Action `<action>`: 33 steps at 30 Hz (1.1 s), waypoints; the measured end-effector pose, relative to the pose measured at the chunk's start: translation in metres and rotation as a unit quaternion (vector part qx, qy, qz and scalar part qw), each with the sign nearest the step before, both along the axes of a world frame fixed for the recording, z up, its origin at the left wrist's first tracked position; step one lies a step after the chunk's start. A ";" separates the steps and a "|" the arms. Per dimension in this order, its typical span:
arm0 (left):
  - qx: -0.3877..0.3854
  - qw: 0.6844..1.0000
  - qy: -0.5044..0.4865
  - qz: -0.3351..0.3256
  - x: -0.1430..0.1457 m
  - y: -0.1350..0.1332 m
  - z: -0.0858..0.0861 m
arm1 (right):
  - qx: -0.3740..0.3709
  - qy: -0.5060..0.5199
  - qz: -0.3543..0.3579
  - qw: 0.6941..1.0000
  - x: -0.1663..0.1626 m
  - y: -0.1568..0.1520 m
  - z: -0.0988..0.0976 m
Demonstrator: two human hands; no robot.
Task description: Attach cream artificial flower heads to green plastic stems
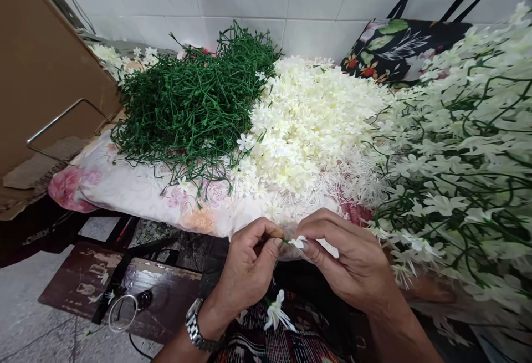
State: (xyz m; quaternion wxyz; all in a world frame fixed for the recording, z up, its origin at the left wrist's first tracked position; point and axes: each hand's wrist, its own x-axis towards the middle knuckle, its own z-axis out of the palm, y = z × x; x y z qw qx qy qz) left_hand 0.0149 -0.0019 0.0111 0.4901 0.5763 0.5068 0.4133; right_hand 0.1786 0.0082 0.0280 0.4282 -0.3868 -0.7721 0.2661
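small white plastic flower [298,241] pinched at fingertips of right hand [353,266], just right of left hand [249,266], which nips a thin green stem [286,240] lying left-to-right, tip touching flower | both hands closed to a pinch | behind: heap of white blossoms [307,124], tangle of green stems [191,102] on floral cloth [124,185] | loose white flower [276,310] below wrists

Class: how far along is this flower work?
Done, it seems: a heap of green-stemmed sprays bearing white flowers lies at the right. In hand: the left hand pinches a thin green stem, the right hand the small white flower on its tip. Left: large piles of bare green plastic stems and loose white flower heads.
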 end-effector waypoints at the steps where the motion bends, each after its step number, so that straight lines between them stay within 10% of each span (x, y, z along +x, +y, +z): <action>1: -0.001 1.000 0.000 -0.002 0.000 0.000 -0.001 | 0.002 -0.005 -0.003 1.000 0.000 0.000 0.000; 33: 0.035 0.996 0.069 0.033 0.010 0.007 -0.006 | 0.032 -0.029 -0.062 0.997 -0.015 0.006 -0.020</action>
